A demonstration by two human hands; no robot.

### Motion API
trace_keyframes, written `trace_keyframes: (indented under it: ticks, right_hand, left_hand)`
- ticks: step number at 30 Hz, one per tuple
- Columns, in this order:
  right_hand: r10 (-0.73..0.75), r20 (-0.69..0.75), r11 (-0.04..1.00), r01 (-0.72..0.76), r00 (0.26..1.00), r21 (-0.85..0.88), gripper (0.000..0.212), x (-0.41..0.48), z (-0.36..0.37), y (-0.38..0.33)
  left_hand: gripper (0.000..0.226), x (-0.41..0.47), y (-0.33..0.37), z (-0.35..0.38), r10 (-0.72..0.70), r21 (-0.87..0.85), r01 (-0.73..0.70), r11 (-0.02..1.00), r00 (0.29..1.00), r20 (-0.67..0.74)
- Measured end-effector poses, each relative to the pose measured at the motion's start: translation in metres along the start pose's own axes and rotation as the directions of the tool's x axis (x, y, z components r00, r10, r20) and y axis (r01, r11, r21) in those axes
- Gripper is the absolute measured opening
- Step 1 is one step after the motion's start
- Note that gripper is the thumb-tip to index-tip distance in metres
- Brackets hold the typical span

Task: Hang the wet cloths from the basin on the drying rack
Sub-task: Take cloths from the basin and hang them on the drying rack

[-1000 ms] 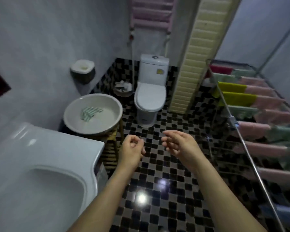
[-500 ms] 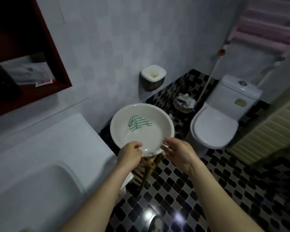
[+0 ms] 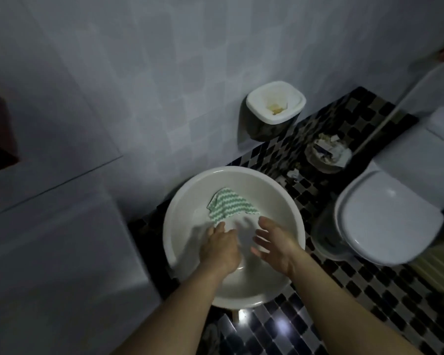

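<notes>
A white round basin (image 3: pixel 290 201) stands on a stool below me. One green-and-white striped cloth (image 3: pixel 230 204) lies crumpled against its far inner wall. My left hand (image 3: pixel 219 245) is down inside the basin, its curled fingers closing on the cloth's near corner. My right hand (image 3: pixel 273 239) hovers inside the basin just right of the left one, with its fingers spread and holding nothing. The drying rack is out of view.
A white sink counter (image 3: pixel 57 265) is close on the left. A toilet (image 3: pixel 385 219) with its lid down is on the right, and a full waste basket (image 3: pixel 327 153) stands beyond the basin. A small white-rimmed bin (image 3: pixel 274 103) is mounted on the tiled wall. The floor is black-and-white checked.
My view swung left from the rack side to straight over the basin. Both hands moved forward from the near rim into the basin, and the left one reached the cloth.
</notes>
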State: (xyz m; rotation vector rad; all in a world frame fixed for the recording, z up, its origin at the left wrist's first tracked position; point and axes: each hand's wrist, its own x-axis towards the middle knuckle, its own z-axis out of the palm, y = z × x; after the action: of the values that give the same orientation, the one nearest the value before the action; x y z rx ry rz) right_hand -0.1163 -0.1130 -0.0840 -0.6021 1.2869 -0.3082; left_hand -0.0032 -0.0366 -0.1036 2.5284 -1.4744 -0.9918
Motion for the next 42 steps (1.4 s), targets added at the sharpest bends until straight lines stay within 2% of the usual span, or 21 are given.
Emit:
trace_keyframes:
  ticks: [3, 9, 11, 12, 13, 15, 17, 18, 20, 23, 25, 26, 28, 29, 30, 32, 34, 36, 38, 40, 42]
  right_hand:
    - [0.016, 0.005, 0.999, -0.016, 1.000, -0.032, 0.035, 0.025, 0.004, -0.009]
    - [0.079, -0.011, 0.994, -0.078, 0.997, 0.083, 0.027, 0.062, 0.010, -0.024]
    - [0.102, 0.001, 0.990, -0.101, 0.995, 0.100, 0.031, 0.072, 0.013, -0.021]
    - [0.106, 0.017, 0.988, -0.108, 0.994, 0.112, 0.038, 0.074, 0.015, -0.021]
    - [0.116, 0.038, 0.983, -0.120, 0.993, 0.138, 0.045, 0.076, 0.016, -0.019]
    - [0.130, 0.096, 0.970, -0.146, 0.987, 0.196, 0.049, 0.077, 0.016, -0.019]
    - [0.152, 0.163, 0.964, -0.183, 0.975, 0.194, 0.036, 0.071, 0.016, -0.020]
    - [0.161, 0.202, 0.964, -0.198, 0.966, 0.178, 0.032, 0.067, 0.017, -0.021]
    - [0.138, 0.296, 0.964, -0.196, 0.945, 0.177, 0.039, 0.058, 0.015, -0.020]
    - [0.058, 0.375, 0.971, -0.140, 0.925, 0.193, 0.048, 0.042, 0.006, -0.023]
    - [-0.010, 0.434, 0.981, -0.075, 0.901, 0.180, 0.044, 0.029, -0.002, -0.027]
    - [-0.039, 0.456, 0.989, -0.032, 0.889, 0.146, 0.042, 0.022, -0.006, -0.031]
    - [-0.069, 0.453, 0.992, 0.110, 0.889, -0.064, 0.040, 0.004, -0.018, -0.039]
    - [-0.085, 0.444, 0.935, 0.226, 0.892, -0.274, 0.044, -0.002, -0.020, -0.045]
    - [-0.099, 0.441, 0.793, 0.339, 0.892, -0.506, 0.048, -0.015, -0.023, -0.051]
    - [-0.147, 0.420, 0.492, 0.434, 0.896, -0.754, 0.052, -0.029, -0.026, -0.058]
    - [-0.276, 0.372, 0.449, 0.461, 0.886, -0.765, 0.038, -0.049, -0.033, -0.059]
    - [-0.453, 0.316, 0.479, 0.527, 0.833, -0.702, 0.017, -0.065, -0.043, -0.055]
    - [-0.522, 0.255, 0.578, 0.557, 0.814, -0.596, 0.009, -0.082, -0.053, -0.050]
    - [-0.423, 0.253, 0.792, 0.491, 0.870, -0.363, 0.011, -0.104, -0.058, -0.044]
    - [-0.303, 0.303, 0.940, 0.336, 0.904, -0.063, 0.014, -0.124, -0.057, -0.040]
  left_hand:
    - [0.050, 0.042, -0.005, 0.010, -0.031, 0.090, 0.033, 0.995, 0.999, -0.017]
    - [0.060, 0.087, -0.009, 0.021, -0.062, 0.074, 0.066, 0.995, 0.996, -0.056]
    - [0.049, 0.098, -0.013, 0.027, -0.035, -0.081, 0.025, 0.996, 0.993, -0.114]
    - [0.039, 0.101, -0.013, 0.027, -0.069, -0.268, 0.031, 0.963, 0.988, -0.136]
    - [0.028, 0.101, -0.013, 0.023, -0.141, -0.502, 0.059, 0.863, 0.982, -0.127]
    - [0.021, 0.092, -0.007, 0.006, -0.240, -0.874, 0.128, 0.469, 0.971, 0.013]
    - [0.026, 0.078, -0.003, -0.015, -0.169, -0.983, 0.169, 0.072, 0.973, 0.155]
    - [0.029, 0.072, -0.002, -0.022, -0.103, -0.984, 0.173, -0.038, 0.979, 0.176]
    - [0.031, 0.058, 0.001, -0.036, -0.003, -0.978, 0.180, -0.108, 0.983, 0.181]
    - [0.025, 0.038, 0.010, -0.055, 0.032, -0.985, 0.154, -0.082, 0.988, 0.152]
    - [0.007, 0.023, 0.009, -0.065, 0.095, -0.991, 0.130, -0.004, 0.987, 0.129]
    - [0.013, 0.018, 0.004, -0.068, 0.151, -0.985, 0.122, 0.121, 0.979, 0.140]
    - [0.037, 0.002, -0.005, -0.071, 0.259, -0.834, 0.046, 0.549, 0.940, 0.222]
    - [0.039, -0.004, -0.007, -0.073, 0.262, -0.711, -0.006, 0.703, 0.932, 0.252]
    - [0.032, -0.013, -0.008, -0.074, 0.244, -0.626, -0.046, 0.778, 0.941, 0.234]
    - [0.010, -0.028, -0.004, -0.079, 0.208, -0.650, -0.073, 0.756, 0.969, 0.132]
    - [0.019, -0.046, 0.002, -0.085, 0.189, -0.682, -0.115, 0.722, 0.981, 0.034]
    - [0.026, -0.061, 0.008, -0.089, 0.174, -0.714, -0.135, 0.687, 0.985, -0.018]
    - [0.032, -0.078, 0.016, -0.092, 0.149, -0.818, -0.097, 0.568, 0.989, -0.015]
    - [0.032, -0.094, 0.023, -0.094, 0.166, -0.885, -0.069, 0.459, 0.986, 0.009]
    - [0.034, -0.108, 0.030, -0.093, 0.247, -0.890, -0.039, 0.454, 0.965, 0.083]
